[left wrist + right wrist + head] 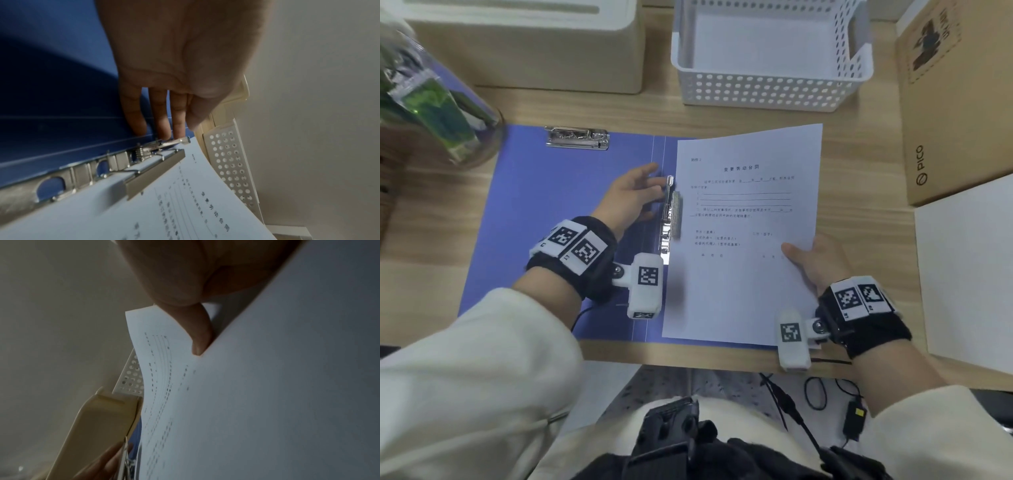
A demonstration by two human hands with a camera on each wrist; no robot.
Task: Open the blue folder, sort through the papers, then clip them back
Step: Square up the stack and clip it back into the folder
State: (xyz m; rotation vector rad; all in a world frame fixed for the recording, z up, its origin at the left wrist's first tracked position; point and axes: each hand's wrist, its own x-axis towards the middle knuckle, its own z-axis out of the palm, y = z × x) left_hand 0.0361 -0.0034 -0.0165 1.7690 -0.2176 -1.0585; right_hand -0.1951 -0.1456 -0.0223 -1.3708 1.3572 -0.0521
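The blue folder [544, 212] lies open on the wooden desk. A printed sheet of paper [743, 274] covers its right half, its left edge under the metal clamp bar [676, 216] at the spine. My left hand [630, 198] reaches to the spine with straight fingers [163, 123] touching the clamp's lever [183, 140], which stands a little raised above the clamp bar [156, 173]. My right hand [822, 260] pinches the paper's lower right edge, with the thumb [202, 331] on top of the paper [267, 402], which is lifted and curved. A second metal clip [577, 137] sits at the top of the left cover.
A white perforated basket [770, 82] and a cream box [534, 44] stand behind the folder. At the far left is a glass jar [438, 102]. A cardboard box [955, 113] and a white board [969, 274] lie at the right. The desk's front edge runs just below the folder.
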